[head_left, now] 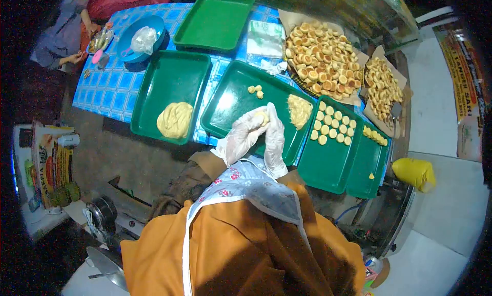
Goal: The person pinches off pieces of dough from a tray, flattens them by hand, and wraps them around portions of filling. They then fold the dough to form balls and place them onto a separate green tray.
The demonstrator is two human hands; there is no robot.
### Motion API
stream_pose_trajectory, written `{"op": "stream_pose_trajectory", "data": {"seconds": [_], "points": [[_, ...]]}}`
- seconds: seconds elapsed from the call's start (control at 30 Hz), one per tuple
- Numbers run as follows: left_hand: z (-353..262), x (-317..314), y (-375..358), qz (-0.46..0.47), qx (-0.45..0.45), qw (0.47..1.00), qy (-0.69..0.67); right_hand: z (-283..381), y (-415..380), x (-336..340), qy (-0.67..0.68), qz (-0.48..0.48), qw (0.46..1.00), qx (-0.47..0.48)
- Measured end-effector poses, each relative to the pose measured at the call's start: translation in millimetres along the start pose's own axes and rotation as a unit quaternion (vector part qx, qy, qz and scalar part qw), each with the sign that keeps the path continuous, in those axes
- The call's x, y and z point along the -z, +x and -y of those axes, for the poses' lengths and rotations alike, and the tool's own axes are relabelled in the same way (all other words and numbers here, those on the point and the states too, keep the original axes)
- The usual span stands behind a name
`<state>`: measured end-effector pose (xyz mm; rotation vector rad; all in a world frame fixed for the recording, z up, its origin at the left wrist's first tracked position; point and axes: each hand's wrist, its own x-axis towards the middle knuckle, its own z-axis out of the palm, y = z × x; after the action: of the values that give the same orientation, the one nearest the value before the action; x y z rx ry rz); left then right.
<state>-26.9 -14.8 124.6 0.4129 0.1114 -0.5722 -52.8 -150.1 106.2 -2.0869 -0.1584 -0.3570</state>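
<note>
Pale yellow dough ball [262, 117] sits pinched between the gloved left hand [243, 134] and right hand [274, 137] over the green tray [230, 99]; I'd roll gently, even pressure, so it doesn't crack.

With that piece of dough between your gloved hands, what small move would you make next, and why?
Probably finish shaping the dough piece held between the left hand and right hand, then set it beside the rows of shaped pieces on the tray, which has free space.

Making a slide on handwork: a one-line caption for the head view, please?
Gloved left hand and right hand shape a dough piece over a green tray.
</note>
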Motion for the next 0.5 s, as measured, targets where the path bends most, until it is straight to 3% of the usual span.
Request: {"op": "stream_pose_trajectory", "data": {"seconds": [0.07,0.1,0.2,0.23,0.27,0.33,0.4,0.43,0.5], "points": [[0.2,1.6,1.3,-0.017,0.008,1.0,0.02,-0.4,-0.2,-0.2,-0.008,0.0,1.0,-0.009],[1.7,1.4,3.1,-0.013,0.003,0.999,-0.037,-0.1,-1.5,-0.7,-0.052,-0.006,0.998,-0.018],[4.8,-1.7,5.9,0.016,-0.003,0.985,-0.174,0.2,8.6,-2.1,0.06,0.041,0.996,0.054],[5.2,1.2,5.3,0.036,-0.001,0.979,-0.2,4.8,4.9,-6.7,0.042,0.034,0.996,0.077],[6.0,4.9,6.0,0.057,0.002,0.973,-0.225,7.9,3.4,-8.6,0.053,0.087,0.994,0.03],[13.7,12.1,13.2,0.03,0.013,0.991,-0.127,47.4,16.2,-3.9,0.276,0.044,0.951,-0.13],[11.3,-15.4,12.4,-0.028,-0.009,0.999,-0.017,45.6,22.1,-17.8,0.454,-0.02,0.879,-0.144],[13.4,-13.3,10.6,-0.007,-0.017,1.0,0.003,43.5,26.9,-20.8,0.536,-0.052,0.83,-0.148],[13.3,-19.8,7.8,0.003,-0.06,0.997,0.053,41.9,38.2,-18.5,0.552,-0.071,0.815,-0.162]]}}
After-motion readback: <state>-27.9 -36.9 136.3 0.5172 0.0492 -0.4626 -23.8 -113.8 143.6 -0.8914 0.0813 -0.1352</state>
